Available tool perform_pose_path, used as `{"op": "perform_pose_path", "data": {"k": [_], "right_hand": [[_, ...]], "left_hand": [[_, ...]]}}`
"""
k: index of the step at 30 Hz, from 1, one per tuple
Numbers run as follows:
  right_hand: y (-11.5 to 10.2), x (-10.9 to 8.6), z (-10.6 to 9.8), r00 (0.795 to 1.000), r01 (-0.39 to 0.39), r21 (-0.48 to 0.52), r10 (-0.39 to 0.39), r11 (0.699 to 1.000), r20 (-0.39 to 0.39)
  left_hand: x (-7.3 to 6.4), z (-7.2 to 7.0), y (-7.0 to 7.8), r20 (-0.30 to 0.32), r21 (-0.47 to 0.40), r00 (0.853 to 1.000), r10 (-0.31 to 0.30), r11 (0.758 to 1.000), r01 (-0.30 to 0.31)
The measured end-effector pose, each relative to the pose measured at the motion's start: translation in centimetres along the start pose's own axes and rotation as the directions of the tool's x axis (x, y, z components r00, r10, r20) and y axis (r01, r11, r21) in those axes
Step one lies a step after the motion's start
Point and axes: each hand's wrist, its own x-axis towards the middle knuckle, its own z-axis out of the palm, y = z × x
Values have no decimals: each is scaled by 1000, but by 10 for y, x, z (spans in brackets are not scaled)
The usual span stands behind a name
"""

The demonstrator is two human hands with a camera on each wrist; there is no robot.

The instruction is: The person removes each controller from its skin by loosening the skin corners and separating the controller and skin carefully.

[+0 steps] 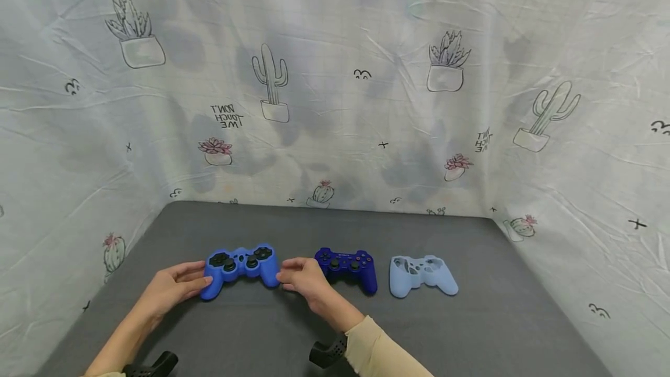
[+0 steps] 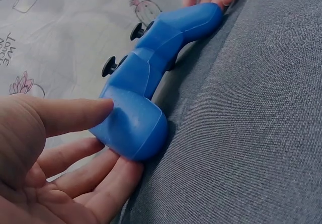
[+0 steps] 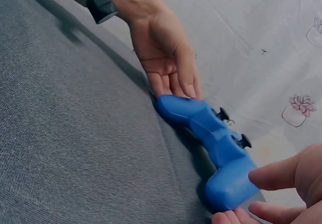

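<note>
A game controller in a bright blue silicone cover point(image 1: 242, 269) sits at the left of the grey surface, black sticks facing up. My left hand point(image 1: 175, 287) pinches its left grip, thumb on top and fingers below, as the left wrist view shows on the blue cover point(image 2: 133, 121). At the other grip, my right hand point(image 1: 310, 283) holds the end between thumb and fingers; the right wrist view shows that thumb against the blue grip point(image 3: 229, 186). Some fingertips are hidden beneath the controller.
Right of my right hand lies a dark blue controller point(image 1: 369, 277) without a cover. Beside it is a light blue silicone cover point(image 1: 402, 285) with cut-out holes. Dark grey cloth point(image 1: 481, 330) covers the table, and a white printed curtain point(image 1: 335, 103) encloses the back and sides.
</note>
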Motion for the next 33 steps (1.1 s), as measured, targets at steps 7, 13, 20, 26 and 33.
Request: {"op": "perform_pose_path", "data": {"k": [7, 13, 20, 26, 33], "right_hand": [[6, -2, 17, 994, 34, -149, -49, 988, -101], [0, -13, 20, 986, 55, -248, -91, 967, -139], [-18, -32, -13, 996, 84, -235, -92, 968, -22], [-23, -49, -54, 991, 128, -300, -108, 945, 81], [-16, -70, -100, 959, 258, -374, -189, 891, 213]], "left_hand": [[-1, -2, -2, 20, 174, 996, 82, 981, -84], [-6, -5, 0, 71, 121, 993, 97, 987, -105], [-20, 11, 15, 84, 3, 974, 212, 977, -213], [-26, 41, 25, 134, -83, 920, 368, 929, -360], [-23, 83, 26, 215, -125, 846, 488, 873, -472]]}}
